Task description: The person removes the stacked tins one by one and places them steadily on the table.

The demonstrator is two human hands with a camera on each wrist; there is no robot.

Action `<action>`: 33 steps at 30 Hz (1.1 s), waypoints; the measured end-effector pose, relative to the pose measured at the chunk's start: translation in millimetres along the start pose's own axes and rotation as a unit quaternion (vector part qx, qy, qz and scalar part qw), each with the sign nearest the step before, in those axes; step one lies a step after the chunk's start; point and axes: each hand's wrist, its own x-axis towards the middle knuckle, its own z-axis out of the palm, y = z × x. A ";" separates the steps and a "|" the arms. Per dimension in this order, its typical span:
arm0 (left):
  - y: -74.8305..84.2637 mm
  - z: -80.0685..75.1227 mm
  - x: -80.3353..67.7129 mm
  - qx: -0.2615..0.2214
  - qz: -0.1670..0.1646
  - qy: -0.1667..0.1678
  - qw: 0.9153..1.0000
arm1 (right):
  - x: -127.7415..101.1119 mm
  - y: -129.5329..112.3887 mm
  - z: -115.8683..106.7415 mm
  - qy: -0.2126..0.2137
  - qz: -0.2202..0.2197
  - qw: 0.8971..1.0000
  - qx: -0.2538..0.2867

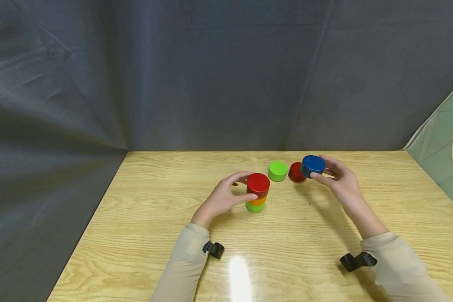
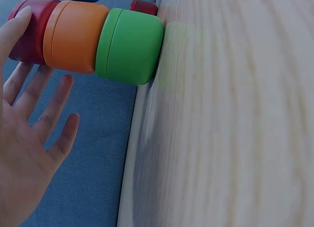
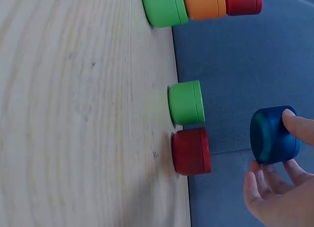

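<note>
Three round lidded tins stand stacked on the table: a green tin at the bottom, an orange tin in the middle and a red tin on top. My left hand holds the top red tin between thumb and fingers, its lower fingers spread free beside the stack. Up off the table, my right hand pinches a blue tin by its sides, thumb opposite the fingers. In the head view this blue tin partly overlaps a second red tin that stands on the table.
A second green tin stands behind the stack, just left of the second red tin. The wooden table ends at a dark cloth at the back and left. Patterned green fabric hangs at the right.
</note>
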 end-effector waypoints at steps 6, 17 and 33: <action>5.0 -0.5 -1.8 -0.003 -0.005 0.000 1.000 | 3.0 4.3 -1.1 0.010 0.003 1.000 -0.007; 1.0 0.1 -0.8 0.004 -0.002 0.000 1.000 | 9.8 16.0 -8.5 0.020 0.011 0.999 -0.023; 1.9 2.6 0.5 0.001 0.001 0.000 1.000 | 18.9 31.3 -16.5 0.029 0.029 0.999 -0.032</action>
